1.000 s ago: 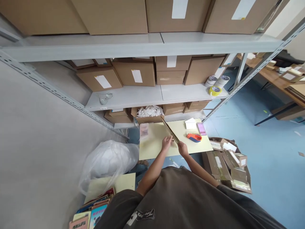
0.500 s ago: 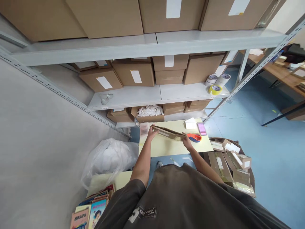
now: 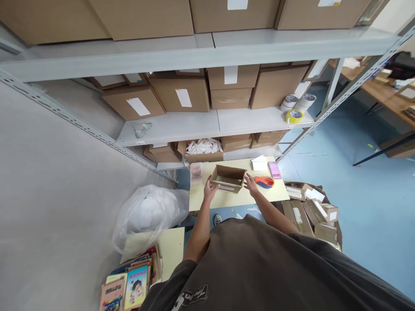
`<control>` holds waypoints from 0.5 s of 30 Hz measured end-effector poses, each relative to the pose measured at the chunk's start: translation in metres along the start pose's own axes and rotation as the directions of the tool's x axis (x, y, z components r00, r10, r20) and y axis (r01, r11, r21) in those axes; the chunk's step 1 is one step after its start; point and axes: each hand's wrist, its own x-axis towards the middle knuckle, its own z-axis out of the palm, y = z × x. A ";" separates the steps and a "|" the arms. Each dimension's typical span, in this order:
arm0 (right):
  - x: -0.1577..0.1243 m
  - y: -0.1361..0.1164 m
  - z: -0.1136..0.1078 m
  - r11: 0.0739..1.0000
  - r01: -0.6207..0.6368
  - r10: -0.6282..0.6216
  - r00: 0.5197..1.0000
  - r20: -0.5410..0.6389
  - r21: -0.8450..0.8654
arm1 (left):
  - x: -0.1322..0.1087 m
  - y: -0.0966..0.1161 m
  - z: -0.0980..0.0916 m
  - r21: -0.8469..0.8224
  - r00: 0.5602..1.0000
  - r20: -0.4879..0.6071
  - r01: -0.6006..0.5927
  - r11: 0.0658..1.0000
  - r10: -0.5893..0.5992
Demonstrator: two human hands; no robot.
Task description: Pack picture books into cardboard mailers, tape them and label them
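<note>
A small brown cardboard box stands squared open on the pale yellow table, its top open toward me. My left hand presses against the box's left end, fingers spread along it. My right hand lies against its right end, fingers stretched. An orange and blue tape dispenser sits just right of my right hand.
Metal shelving with brown cartons stands behind the table, tape rolls at its right end. Flattened boxes are piled on the blue floor at right. A white plastic bag and a stack of books lie at left.
The flat cardboard I held on edge was laid across the table, then spread into an open box. My hands moved apart to its two ends.
</note>
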 end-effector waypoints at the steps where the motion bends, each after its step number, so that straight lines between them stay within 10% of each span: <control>1: -0.003 -0.001 -0.002 0.998 -0.056 0.056 0.998 0.017 0.036 | -0.003 0.001 -0.001 0.009 1.000 0.020 -0.012 1.000 0.012; 9: -0.010 -0.004 -0.013 0.980 -0.071 0.060 0.996 0.065 0.184 | -0.024 -0.003 -0.006 0.181 0.983 0.173 -0.090 0.979 0.058; 15: -0.006 0.001 -0.004 0.967 -0.084 0.081 0.996 0.022 0.239 | -0.024 -0.008 0.008 0.169 0.997 0.066 -0.035 0.985 0.024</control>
